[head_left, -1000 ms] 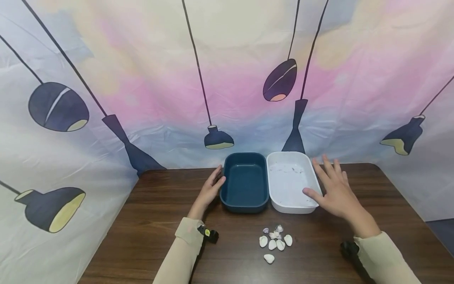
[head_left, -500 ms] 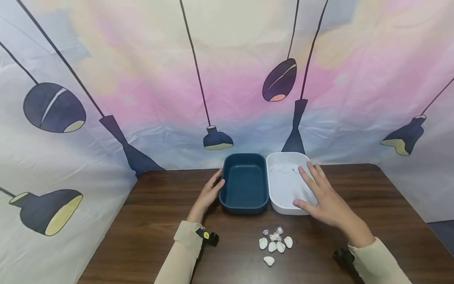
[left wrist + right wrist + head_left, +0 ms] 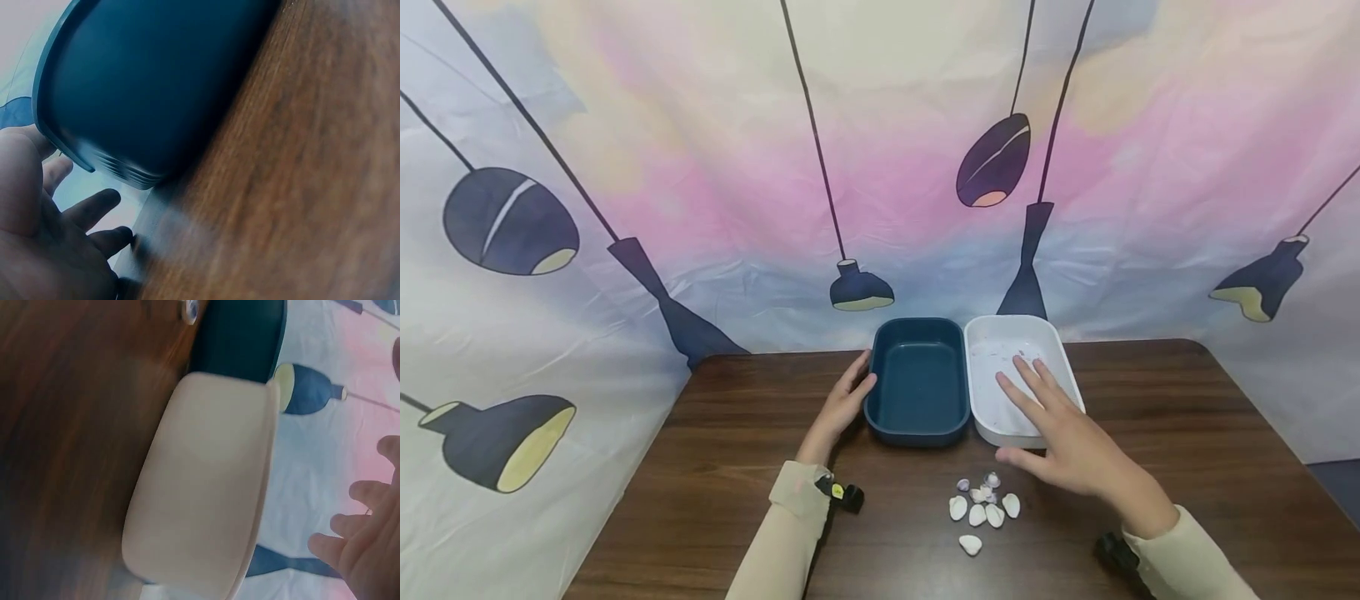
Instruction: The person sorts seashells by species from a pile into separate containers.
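Left hand (image 3: 837, 410), fingers spread, is resting against the teal dish (image 3: 919, 392). Right hand (image 3: 1075, 446), likewise spread, is hovering over the white dish (image 3: 988, 396). Shells (image 3: 977, 515) are lying nearby.

The right hand (image 3: 1067, 446) spreads over the white tray (image 3: 987, 408); left of that tray are a teal tray (image 3: 917, 387) and, farther out, the left hand (image 3: 837, 408); shells (image 3: 977, 515) lie in front, a lamp-patterned cloth (image 3: 910, 183) behind.

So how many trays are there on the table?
2: the dark teal tray beside the left hand, and the white tray next to it, partly covered by the right hand in the head view. No others show.
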`<state>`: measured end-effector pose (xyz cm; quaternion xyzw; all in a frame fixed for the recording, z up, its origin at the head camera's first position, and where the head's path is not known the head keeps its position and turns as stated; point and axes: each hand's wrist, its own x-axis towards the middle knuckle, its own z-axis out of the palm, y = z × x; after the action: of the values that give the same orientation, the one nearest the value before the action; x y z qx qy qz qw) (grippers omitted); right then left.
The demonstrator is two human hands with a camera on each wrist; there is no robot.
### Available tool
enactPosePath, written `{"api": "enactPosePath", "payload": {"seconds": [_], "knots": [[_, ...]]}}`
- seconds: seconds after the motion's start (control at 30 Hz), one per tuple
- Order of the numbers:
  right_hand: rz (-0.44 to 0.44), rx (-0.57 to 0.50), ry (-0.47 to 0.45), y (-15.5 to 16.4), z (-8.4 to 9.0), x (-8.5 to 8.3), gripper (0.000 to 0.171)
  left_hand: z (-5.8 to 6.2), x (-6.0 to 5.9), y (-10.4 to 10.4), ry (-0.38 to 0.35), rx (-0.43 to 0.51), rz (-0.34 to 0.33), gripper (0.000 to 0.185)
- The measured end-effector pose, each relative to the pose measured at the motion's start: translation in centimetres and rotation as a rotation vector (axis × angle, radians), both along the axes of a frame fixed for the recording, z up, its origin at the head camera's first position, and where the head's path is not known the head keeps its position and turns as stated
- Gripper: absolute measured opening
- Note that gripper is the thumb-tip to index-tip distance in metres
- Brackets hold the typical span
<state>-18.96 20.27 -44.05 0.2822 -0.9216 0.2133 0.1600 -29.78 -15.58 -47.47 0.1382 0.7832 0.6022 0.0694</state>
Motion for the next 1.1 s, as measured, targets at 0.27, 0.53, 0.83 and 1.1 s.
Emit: {"api": "enactPosePath", "payload": {"seconds": [0.27, 0.53, 0.83, 1.1], "knots": [[0.117, 0.024, 0.045, -1.7, -0.1, 1.0, 0.084, 0.0, 0.1, 0.0, -0.003, -0.006, -0.006, 0.060], [0.248, 0.041, 0.082, -3.4, -0.9, 1.6, 0.077, -1.0, -0.7, -0.3, 0.009, -0.025, 0.002, 0.060], [0.396, 0.008, 0.129, -4.8, -1.6, 2.2, 0.061, -3.3, -1.8, -0.3, 0.021, -0.021, 0.062, 0.060], [0.415, 0.072, 0.076, -5.9, -2.3, 3.0, 0.053, -3.3, -1.5, -0.2, -0.006, -0.019, 0.076, 0.055]]}}
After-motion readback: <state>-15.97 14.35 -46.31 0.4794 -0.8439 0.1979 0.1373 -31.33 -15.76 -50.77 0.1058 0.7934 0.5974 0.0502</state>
